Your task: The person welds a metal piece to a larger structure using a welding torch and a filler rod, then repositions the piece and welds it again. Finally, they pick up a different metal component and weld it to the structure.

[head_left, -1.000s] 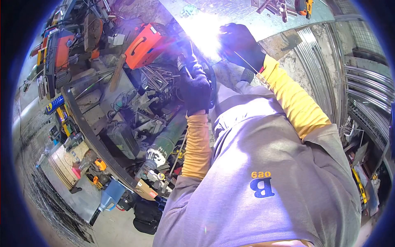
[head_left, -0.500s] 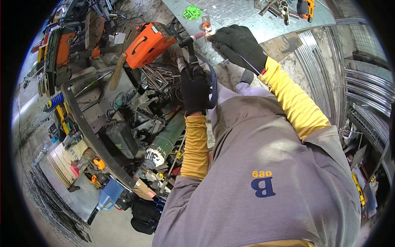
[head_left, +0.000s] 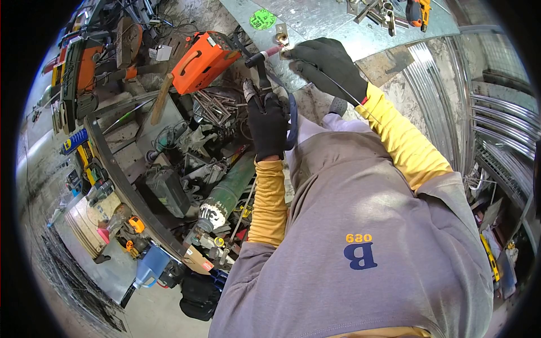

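My left hand (head_left: 267, 121), in a black glove, is closed around a welding torch (head_left: 257, 59) with a black body and a pink nozzle. The nozzle points at a small metal bracket (head_left: 281, 28) on the edge of the metal-topped table (head_left: 315, 22). My right hand (head_left: 329, 65), also gloved in black, is closed on a thin metal rod (head_left: 341, 88), which runs back toward the wrist. Its fingertips are beside the nozzle at the bracket; the rod's front end is hidden by the glove.
An orange machine (head_left: 204, 62) stands left of the torch. Below it are scattered metal pieces and a green cylinder (head_left: 234, 183). A green round sticker (head_left: 262, 19) and an orange-black tool (head_left: 418, 14) are on the table. Metal tubes (head_left: 504, 124) lie right.
The bright glow at the bracket has gone. My right hand has shifted slightly down, and its rod lies closer to the glove. The torch has moved slightly.
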`<control>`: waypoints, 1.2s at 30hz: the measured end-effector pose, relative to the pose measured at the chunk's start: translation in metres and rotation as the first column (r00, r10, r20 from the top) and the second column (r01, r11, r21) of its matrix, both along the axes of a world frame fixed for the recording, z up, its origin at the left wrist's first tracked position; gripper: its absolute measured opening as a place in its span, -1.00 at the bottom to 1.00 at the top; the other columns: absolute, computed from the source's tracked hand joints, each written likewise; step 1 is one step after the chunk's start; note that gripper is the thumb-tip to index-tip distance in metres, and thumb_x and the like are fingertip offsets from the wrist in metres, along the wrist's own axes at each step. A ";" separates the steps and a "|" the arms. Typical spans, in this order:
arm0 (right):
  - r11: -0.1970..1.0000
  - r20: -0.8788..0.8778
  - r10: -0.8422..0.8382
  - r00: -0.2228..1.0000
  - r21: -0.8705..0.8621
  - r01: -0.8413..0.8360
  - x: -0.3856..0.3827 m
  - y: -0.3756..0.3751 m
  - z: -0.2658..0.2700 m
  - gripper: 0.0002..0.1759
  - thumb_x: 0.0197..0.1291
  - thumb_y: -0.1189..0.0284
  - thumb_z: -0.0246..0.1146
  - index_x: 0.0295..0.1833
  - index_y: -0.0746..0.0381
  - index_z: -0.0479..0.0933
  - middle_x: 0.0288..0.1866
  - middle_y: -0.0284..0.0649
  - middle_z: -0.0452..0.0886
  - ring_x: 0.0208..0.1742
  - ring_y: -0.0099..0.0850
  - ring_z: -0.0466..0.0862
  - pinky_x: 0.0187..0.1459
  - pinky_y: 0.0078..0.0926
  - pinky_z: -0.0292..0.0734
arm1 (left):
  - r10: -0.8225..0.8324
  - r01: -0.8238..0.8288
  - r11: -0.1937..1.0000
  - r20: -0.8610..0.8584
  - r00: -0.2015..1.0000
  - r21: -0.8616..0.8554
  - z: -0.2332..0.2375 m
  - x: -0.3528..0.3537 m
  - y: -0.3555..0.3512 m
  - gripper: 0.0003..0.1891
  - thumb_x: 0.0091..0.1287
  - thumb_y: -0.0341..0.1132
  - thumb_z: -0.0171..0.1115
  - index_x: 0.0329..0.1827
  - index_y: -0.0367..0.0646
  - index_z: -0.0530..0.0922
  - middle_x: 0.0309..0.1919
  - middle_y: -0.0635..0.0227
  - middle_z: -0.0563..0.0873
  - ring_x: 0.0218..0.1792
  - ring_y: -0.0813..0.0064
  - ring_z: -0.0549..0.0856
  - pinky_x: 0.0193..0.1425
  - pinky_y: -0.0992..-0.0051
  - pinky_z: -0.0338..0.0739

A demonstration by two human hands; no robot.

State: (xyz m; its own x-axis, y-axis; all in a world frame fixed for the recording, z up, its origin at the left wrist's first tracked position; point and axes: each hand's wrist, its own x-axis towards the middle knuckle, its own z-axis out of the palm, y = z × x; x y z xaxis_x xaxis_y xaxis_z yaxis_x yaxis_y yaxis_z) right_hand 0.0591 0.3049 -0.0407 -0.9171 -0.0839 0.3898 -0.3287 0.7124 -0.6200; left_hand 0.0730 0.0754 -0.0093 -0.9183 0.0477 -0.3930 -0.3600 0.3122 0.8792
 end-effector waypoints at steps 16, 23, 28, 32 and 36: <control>0.971 0.010 -0.062 0.998 0.233 0.058 0.017 -0.028 0.001 -0.56 0.53 0.23 0.34 0.45 0.01 0.69 0.38 -0.18 0.72 0.53 -0.06 0.60 0.67 0.20 0.27 | 0.047 -0.047 0.999 -0.045 0.998 0.008 -0.012 -0.010 -0.023 -0.30 0.72 -0.30 0.19 0.86 -0.15 0.19 -0.26 0.38 0.73 -0.44 0.64 0.63 -0.43 0.49 0.58; 0.973 0.021 -0.049 0.999 0.226 0.043 0.016 -0.029 0.004 -0.55 0.52 0.23 0.35 0.46 -0.01 0.68 0.35 -0.21 0.72 0.51 -0.08 0.61 0.66 0.21 0.28 | -0.048 0.031 0.997 -0.239 0.970 -0.075 -0.032 -0.013 -0.027 -0.41 0.69 -0.30 0.20 0.69 -0.37 0.40 -0.13 0.10 0.81 -0.26 0.34 0.72 -0.08 0.24 0.64; 0.968 -0.064 -0.011 0.998 0.251 0.027 0.003 -0.016 -0.002 -0.58 0.50 0.24 0.38 0.41 -0.02 0.72 0.22 -0.27 0.72 0.33 -0.16 0.66 0.59 0.13 0.35 | 0.006 -0.006 1.000 -0.004 1.000 0.000 -0.032 -0.016 -0.027 -0.55 0.69 -0.30 0.20 0.49 -0.43 0.54 -0.14 0.11 0.81 -0.23 0.33 0.70 -0.06 0.23 0.63; 0.968 -0.070 0.008 0.997 0.252 0.010 0.002 -0.015 -0.001 -0.61 0.50 0.26 0.38 0.37 0.00 0.73 0.24 -0.28 0.73 0.33 -0.19 0.66 0.57 0.08 0.36 | 0.031 -0.033 0.999 0.044 0.999 0.035 -0.033 -0.016 -0.025 -0.62 0.69 -0.30 0.18 0.39 -0.42 0.58 -0.16 0.16 0.80 -0.24 0.37 0.70 -0.07 0.26 0.63; 0.969 -0.087 -0.009 0.996 0.246 0.030 0.001 -0.018 -0.001 -0.61 0.47 0.28 0.41 0.36 0.01 0.73 0.22 -0.30 0.72 0.30 -0.20 0.66 0.53 0.06 0.39 | 0.033 -0.039 0.997 0.085 0.996 0.069 -0.029 -0.015 -0.022 -0.62 0.69 -0.29 0.17 0.38 -0.41 0.58 -0.15 0.21 0.79 -0.23 0.41 0.68 -0.08 0.31 0.63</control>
